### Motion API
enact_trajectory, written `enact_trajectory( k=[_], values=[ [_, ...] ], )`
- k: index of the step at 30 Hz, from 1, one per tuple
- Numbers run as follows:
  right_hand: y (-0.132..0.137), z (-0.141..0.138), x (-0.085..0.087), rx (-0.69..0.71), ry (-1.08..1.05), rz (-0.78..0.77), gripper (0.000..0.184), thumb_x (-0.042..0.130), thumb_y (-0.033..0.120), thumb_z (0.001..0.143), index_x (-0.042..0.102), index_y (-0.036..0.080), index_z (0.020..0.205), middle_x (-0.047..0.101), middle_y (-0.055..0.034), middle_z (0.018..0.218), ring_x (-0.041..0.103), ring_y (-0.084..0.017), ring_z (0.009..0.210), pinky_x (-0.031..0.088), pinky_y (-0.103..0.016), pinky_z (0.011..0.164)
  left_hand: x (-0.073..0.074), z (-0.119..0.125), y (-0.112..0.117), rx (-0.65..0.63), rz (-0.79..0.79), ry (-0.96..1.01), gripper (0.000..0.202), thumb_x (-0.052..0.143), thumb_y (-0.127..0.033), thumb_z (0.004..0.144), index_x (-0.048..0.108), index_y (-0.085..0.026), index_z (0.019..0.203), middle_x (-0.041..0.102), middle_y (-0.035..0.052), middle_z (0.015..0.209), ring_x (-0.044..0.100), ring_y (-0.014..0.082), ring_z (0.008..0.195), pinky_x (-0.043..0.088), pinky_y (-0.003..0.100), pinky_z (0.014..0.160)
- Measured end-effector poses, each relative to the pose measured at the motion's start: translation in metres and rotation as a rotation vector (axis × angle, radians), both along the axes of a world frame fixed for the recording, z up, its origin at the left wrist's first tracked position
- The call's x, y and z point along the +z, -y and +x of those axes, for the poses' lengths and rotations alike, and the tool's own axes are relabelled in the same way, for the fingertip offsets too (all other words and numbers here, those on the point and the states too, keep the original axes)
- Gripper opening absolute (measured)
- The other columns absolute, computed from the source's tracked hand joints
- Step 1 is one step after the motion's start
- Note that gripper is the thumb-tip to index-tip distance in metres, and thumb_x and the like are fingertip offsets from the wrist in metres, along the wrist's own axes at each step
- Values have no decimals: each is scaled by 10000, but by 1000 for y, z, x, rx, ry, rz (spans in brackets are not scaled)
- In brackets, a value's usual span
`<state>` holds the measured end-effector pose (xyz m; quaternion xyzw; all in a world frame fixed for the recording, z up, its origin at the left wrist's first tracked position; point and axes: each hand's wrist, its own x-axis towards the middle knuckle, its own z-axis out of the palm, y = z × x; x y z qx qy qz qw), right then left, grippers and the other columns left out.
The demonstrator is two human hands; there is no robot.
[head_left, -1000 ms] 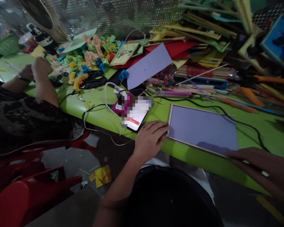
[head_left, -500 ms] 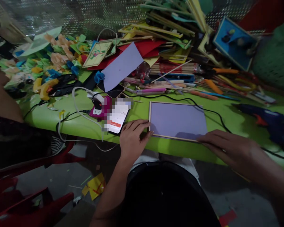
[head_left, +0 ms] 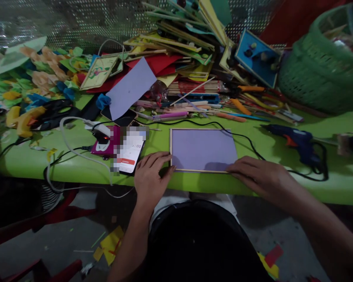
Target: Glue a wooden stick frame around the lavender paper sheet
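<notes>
A purple card (head_left: 202,149) lies flat on the green table, with thin wooden sticks along its left, top and bottom edges. My left hand (head_left: 153,172) holds its left edge, fingers on the side stick and thumb by the lower left corner. At the lower right corner, the closed fingers of my right hand (head_left: 259,176) pinch the bottom stick and card; the fingertips are partly hidden. A phone (head_left: 132,154) with a lit screen lies just left of my left hand. To the right rests a blue glue gun (head_left: 300,141), its black cord crossing behind the card.
A magenta power socket (head_left: 106,145) with cables sits beside the phone. Behind are a loose purple sheet (head_left: 132,88), pens (head_left: 170,115), scissors (head_left: 57,111), a pile of stick-framed cards (head_left: 170,43) and crumpled tissue paper (head_left: 47,74). A green basket (head_left: 314,74) stands at back right.
The view has swung right, so the table things appear further left and more of the basket shows. The forearm at far left has left view. Both hands stay on the card's edges.
</notes>
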<state>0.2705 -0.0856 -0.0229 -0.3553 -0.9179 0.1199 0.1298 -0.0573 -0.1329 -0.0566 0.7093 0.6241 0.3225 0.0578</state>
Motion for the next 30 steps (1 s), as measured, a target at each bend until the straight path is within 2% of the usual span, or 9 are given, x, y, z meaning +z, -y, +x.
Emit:
enact_trajectory(
  k=[5,11,24,30],
  values=[
    [4,11,5,-91,-64,3,223,525,218,1016,690,244,1164,742,-53,1096,727,-191,947,536,-308,777,-1,0,-1,4,25,-22,197,714,-302,929,727,-266,1122,764,14,1193,689,245,1101,511,417,959],
    [16,33,5,-230,-121,62,215,582,201,984,706,275,1144,751,-27,1044,721,-196,947,539,-323,850,-2,-2,-3,-11,39,-43,203,695,-314,942,723,-258,1135,760,16,1198,687,244,1107,511,423,955],
    [32,21,-22,-198,-132,115,368,566,188,981,683,294,1313,761,-63,1150,708,-233,1056,563,-432,900,1,-1,-3,-12,29,-18,190,680,-325,946,719,-275,1126,761,31,1193,690,256,1096,522,444,942],
    [34,21,-25,-205,-155,94,392,575,181,970,682,297,1329,762,-66,1174,711,-237,1045,569,-432,892,1,-1,-2,-10,17,-14,188,673,-311,953,717,-266,1130,757,31,1199,686,242,1116,513,436,971]
  ],
)
